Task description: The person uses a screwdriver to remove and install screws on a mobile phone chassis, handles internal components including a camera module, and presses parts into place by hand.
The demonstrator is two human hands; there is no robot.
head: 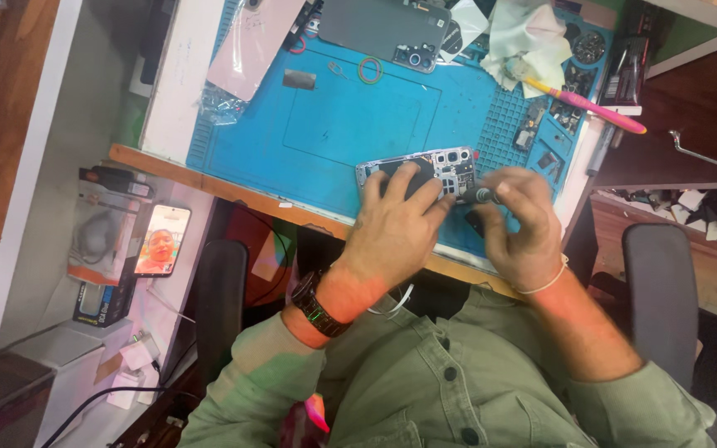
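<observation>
- While the left hand (396, 222) lies flat with fingers spread on the opened phone (425, 172), pinning it to the blue mat (334, 124), the right hand (518, 224) pinches a small dark tool (483, 196) at the phone's camera end, fingers closed narrow around it.
- Surface: one blue mat on a white desk (178, 83) with a wooden front edge; the phone sits near the mat's near edge.
- Count on the mat: one dark phone back cover (383, 29), one pink back panel (255, 46), one green ring (369, 70), one pink-handled brush (595, 108), one crumpled white cloth (533, 37).
- Room: one lit phone (162, 240) on a side shelf to the left, one wooden drawer (690, 116) at right, chair armrests either side.
- One watch (315, 305) on the left wrist, one band on the right.
</observation>
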